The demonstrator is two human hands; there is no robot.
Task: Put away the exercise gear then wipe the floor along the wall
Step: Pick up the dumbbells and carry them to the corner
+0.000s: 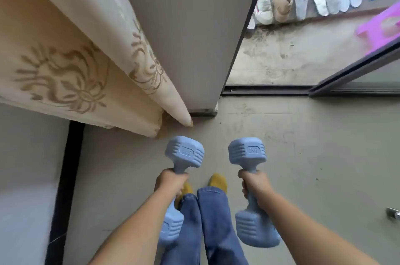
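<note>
Two blue dumbbells are held above the grey floor (303,167), one in each hand. The left dumbbell (184,154) is gripped at its handle by the left hand (171,184), and the right dumbbell (247,152) by the right hand (255,186), with the fingers (244,186) curled round the handle. Both are tilted, one head forward and one back toward the body. Jeans (207,221) and yellow socks (218,181) are seen between them. A patterned beige curtain (75,59) hangs at the left, beside a grey wall (194,37). Beyond a dark door track (266,89), shoes (333,0) are lined up along a far ledge, near a pink stool (381,24).
</note>
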